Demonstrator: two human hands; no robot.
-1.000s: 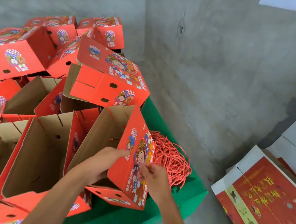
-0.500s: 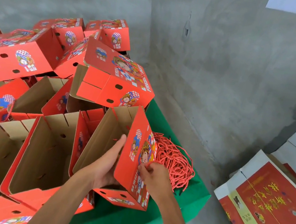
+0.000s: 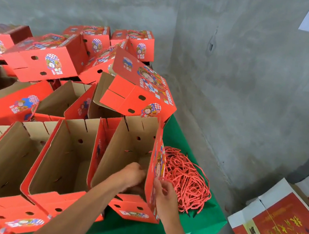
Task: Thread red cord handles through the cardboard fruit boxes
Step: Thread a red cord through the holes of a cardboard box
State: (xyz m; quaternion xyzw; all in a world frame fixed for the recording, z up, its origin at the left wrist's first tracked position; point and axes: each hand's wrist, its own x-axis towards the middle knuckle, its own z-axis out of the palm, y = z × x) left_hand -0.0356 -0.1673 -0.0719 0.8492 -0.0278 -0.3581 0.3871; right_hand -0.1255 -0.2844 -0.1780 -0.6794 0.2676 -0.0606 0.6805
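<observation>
Two hands on one open red-printed cardboard fruit box [image 3: 132,153] at the right edge of the green-covered desk [image 3: 203,224].
I see my L hand [image 3: 130,175] reaching inside the box w/ fingers curled against the inner face of its right wall; can't tell what, if anything, that grip holds. R hand [image 3: 164,194] sits outside the same wall, fingers pinched shut on a red twisted cord [image 3: 162,178] right at the panel. Loose heap of red cord handles [image 3: 186,179] lies just beside the box on the desk. More open boxes stand in a row to the left; closed red boxes [image 3: 44,58] are stacked behind, near the grey concrete wall [image 3: 255,81].
</observation>
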